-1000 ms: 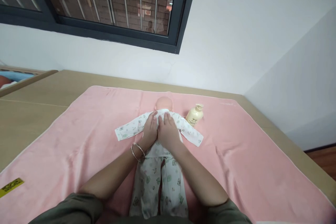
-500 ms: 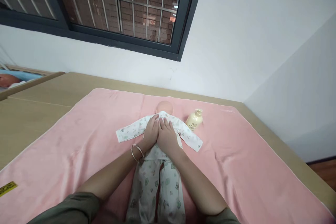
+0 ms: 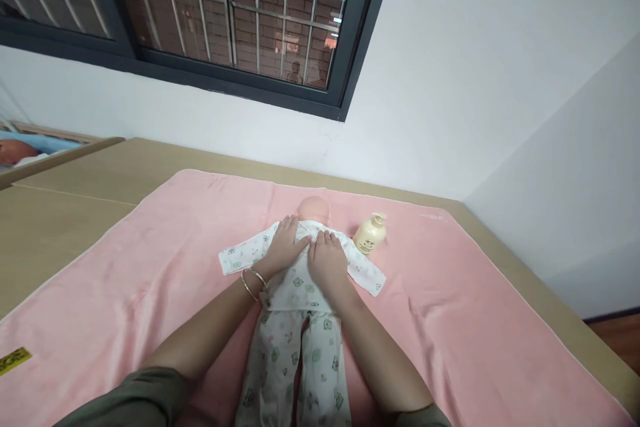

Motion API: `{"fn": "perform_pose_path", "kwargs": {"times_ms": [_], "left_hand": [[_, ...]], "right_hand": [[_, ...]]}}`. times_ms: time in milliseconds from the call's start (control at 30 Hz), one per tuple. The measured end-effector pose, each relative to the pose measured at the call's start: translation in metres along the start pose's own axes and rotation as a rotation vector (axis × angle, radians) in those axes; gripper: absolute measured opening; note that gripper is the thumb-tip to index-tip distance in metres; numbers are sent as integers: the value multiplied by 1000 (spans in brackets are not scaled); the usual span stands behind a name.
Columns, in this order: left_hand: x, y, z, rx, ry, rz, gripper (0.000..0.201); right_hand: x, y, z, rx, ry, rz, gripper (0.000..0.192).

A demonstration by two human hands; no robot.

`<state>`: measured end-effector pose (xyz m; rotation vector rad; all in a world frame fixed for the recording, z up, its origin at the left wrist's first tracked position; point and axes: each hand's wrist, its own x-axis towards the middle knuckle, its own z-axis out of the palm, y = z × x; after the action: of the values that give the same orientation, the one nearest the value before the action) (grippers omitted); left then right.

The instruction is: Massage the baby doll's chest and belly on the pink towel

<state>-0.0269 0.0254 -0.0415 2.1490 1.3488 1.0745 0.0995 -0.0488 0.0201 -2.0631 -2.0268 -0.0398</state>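
Doll (image 3: pixel 295 293) in printed pyjamas, supine on pink towel (image 3: pixel 150 267).

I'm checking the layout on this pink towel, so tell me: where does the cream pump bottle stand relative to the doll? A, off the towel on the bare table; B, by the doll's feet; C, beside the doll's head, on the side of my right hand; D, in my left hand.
C: the cream pump bottle stands on the pink towel next to the doll, level with its head, on the right hand side, untouched.
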Motion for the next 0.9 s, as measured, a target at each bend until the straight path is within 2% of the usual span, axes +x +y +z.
{"fn": "perform_pose_path", "kwargs": {"times_ms": [100,200,300,367,433,533,700,800,900], "left_hand": [[3,-4,-4,91,-21,45,61],[-6,11,-3,250,30,110,51],[-16,31,-6,431,48,114,47],[-17,40,-12,492,13,121,42],[-11,42,-21,479,-51,125,37],[3,37,-33,382,-119,56,37],[14,25,-32,265,-162,22,34],[7,27,-24,335,-131,72,34],[-6,37,-14,454,-48,114,38]], "right_hand": [[1,0,-9,16,-16,-27,44],[13,17,-16,135,-59,7,40],[27,36,-15,224,-100,44,51],[32,44,-12,240,-116,55,63],[32,44,-9,225,-134,40,69],[25,31,-8,139,-149,17,62],[12,9,-7,-9,-74,43,56],[17,19,-5,68,-100,12,58],[29,38,-2,213,-146,31,60]]}}
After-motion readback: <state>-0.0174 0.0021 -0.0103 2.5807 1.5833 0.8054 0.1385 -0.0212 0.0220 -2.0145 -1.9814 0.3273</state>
